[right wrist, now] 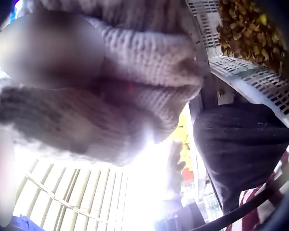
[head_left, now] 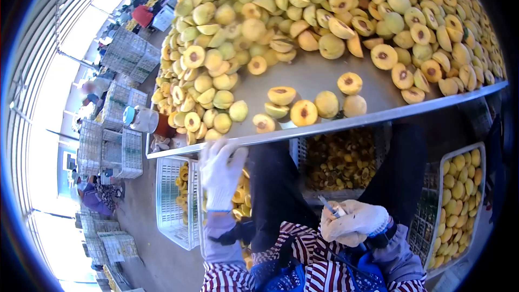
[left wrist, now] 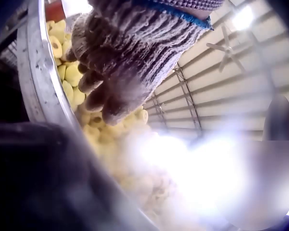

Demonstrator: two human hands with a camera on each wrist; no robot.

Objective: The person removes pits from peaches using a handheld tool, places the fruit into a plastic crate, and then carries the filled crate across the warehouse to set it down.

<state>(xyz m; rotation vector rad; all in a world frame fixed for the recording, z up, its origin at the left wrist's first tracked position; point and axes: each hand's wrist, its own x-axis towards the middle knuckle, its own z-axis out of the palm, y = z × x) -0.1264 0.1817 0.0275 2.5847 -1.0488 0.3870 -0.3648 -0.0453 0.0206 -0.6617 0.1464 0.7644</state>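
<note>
The left hand (head_left: 221, 170), in a white glove, is at the near left edge of the metal table (head_left: 324, 125), fingers extended and nothing seen in them. In the left wrist view its gloved fingers (left wrist: 106, 91) hang beside the table rim, near yellow fruit (left wrist: 73, 74). The right hand (head_left: 354, 221), also gloved, is over the lap with its fingers curled round a small tool (head_left: 331, 206) with a light handle. Only knitted glove fabric (right wrist: 149, 62) shows up close in the right wrist view; the tool is hidden there. Halved fruit (head_left: 304, 112) lies on the table.
A large heap of halved fruit (head_left: 335, 2) covers the table's far part. Below its edge stand a crate of brown pieces (head_left: 340, 159), a white crate (head_left: 175, 227) at left and a crate of yellow fruit (head_left: 459, 194) at right. A jar (head_left: 141, 119) stands by the left corner.
</note>
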